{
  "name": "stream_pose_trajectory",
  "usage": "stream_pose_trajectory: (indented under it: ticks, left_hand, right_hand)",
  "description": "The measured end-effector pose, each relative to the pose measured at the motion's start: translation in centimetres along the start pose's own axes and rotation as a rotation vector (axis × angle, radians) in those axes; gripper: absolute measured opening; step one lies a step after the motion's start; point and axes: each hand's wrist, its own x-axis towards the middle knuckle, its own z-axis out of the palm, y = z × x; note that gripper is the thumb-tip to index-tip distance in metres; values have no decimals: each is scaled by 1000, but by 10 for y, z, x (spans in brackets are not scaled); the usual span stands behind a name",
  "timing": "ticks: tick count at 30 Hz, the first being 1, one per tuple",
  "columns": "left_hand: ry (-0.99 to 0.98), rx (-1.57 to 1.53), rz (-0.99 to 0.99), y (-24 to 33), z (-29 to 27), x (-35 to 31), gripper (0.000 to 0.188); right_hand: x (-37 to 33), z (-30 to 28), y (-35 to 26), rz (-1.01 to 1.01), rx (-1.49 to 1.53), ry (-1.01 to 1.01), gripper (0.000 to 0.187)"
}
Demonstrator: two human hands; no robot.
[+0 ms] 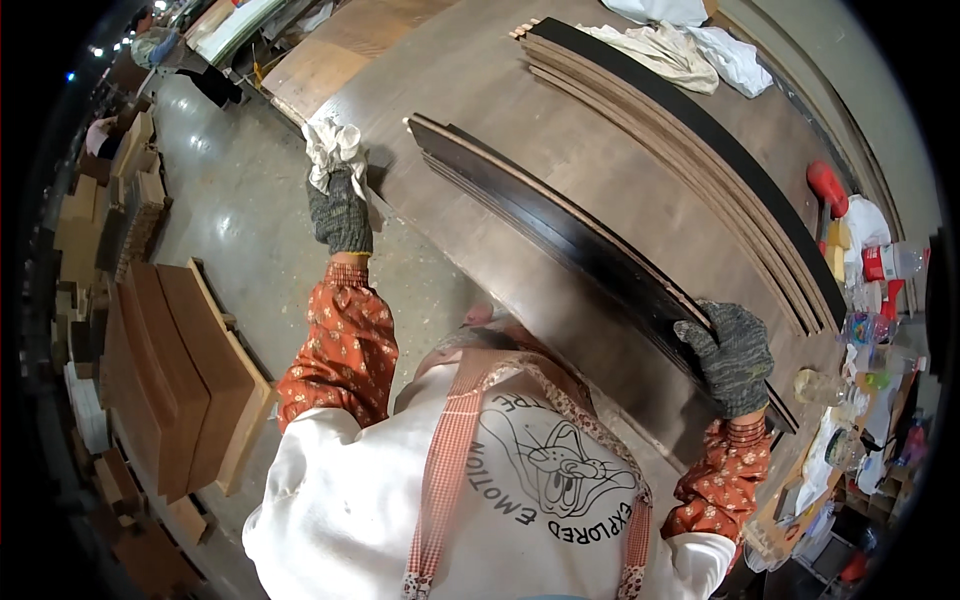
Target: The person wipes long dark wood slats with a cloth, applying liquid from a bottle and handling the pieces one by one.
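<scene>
My left hand (341,215), in a dark grey knit glove, is closed round a crumpled white rag (334,150) just off the table's left edge. On the right, my gloved right hand (735,358) grips the near end of a long dark board (570,222), its thumb on the near face. The board stands tilted on its long edge, with its raw brown edge upward. More dark boards (480,193) lie under or against it; how they touch is partly hidden. The brown worktable (440,225) bears them all.
Beyond stands a curved-looking row of boards (700,150) with a black outer face. Cloths (665,55) lie at the back. Bottles (890,262) and a red-handled tool (827,188) crowd the right side. Brown panels (170,390) sit on the floor at left. Another person (160,48) is far left.
</scene>
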Motion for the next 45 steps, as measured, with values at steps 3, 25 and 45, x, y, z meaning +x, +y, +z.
stream_pose_trajectory:
  ticks: [3, 25, 45]
  left_hand:
    - [74, -126, 17, 9, -2, -8, 40]
    - [-731, 80, 1150, 115, 83, -115, 34]
    - [-705, 98, 693, 72, 58, 12, 38]
  right_hand:
    - [14, -5, 2, -15, 30, -25, 34]
    - [26, 32, 9, -206, 27, 81, 20]
    - [26, 26, 4, -179, -46, 58, 22]
